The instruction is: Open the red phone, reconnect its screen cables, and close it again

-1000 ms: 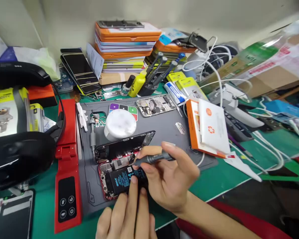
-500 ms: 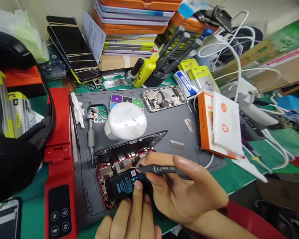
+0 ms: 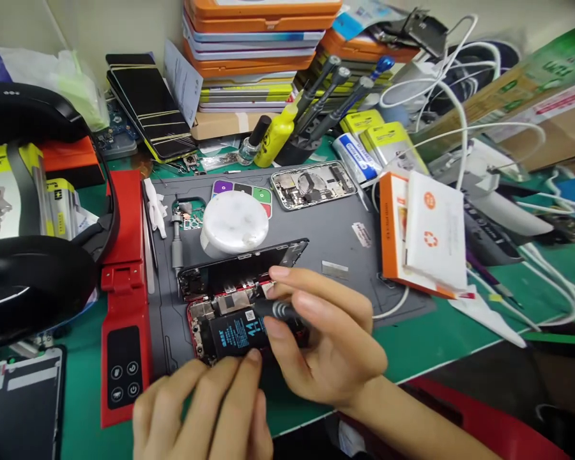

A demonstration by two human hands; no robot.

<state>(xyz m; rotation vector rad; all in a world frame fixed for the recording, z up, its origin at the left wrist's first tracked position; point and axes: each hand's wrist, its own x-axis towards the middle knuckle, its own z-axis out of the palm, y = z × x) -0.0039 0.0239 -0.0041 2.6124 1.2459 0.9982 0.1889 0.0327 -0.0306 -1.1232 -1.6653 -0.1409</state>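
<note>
An opened red phone (image 3: pixel 195 348) lies on the grey mat, its screen (image 3: pixel 244 268) tilted up along the far edge against a white round container (image 3: pixel 234 223). Its black battery (image 3: pixel 234 333) faces up. My right hand (image 3: pixel 328 338) holds a dark screwdriver (image 3: pixel 285 312) between thumb and fingers above the phone's right part; the tool's tip is hidden. My left hand (image 3: pixel 206 409) rests at the phone's near edge, fingers bent and close together, one fingertip at the battery's lower edge. Whether it pinches anything is hidden.
Behind stand a second opened phone (image 3: pixel 314 185), a yellow bottle (image 3: pixel 275 137) and a screwdriver holder (image 3: pixel 294 150). An orange and white box (image 3: pixel 436 233) lies right, a red device (image 3: pixel 124 345) left. A metal blade (image 3: pixel 335 269) and another screwdriver (image 3: pixel 177 246) lie on the mat.
The view has shifted slightly. My right hand has turned the screwdriver more upright, its tip now out of sight. My left hand has moved left and down, its fingertip now at the battery's edge.
</note>
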